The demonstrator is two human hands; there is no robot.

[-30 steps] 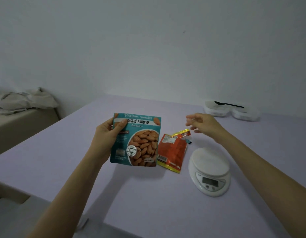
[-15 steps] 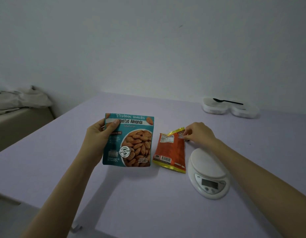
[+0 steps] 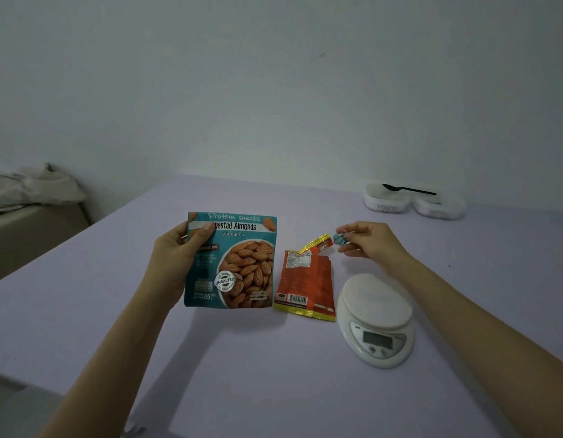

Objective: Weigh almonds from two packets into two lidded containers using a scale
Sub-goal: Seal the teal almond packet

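Left hand (image 3: 175, 257) grips teal almond packet (image 3: 239, 267); right hand (image 3: 368, 245) pinches blue clip (image 3: 338, 239) at top of orange packet (image 3: 308, 279). Scale (image 3: 376, 314) just beside.

A plain pale wall (image 3: 273, 90) is recorded behind a lavender tabletop (image 3: 242, 374); crumpled grey cloth (image 3: 30, 191) is heaped on beige furniture (image 3: 30, 238), left.

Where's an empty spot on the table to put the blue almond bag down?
Bare table lies near you, between the two arms, in front of the teal packet and orange packet. More room at the far side, behind the packets, left of the containers. It is crowded where orange packet, scale and right hand sit close.
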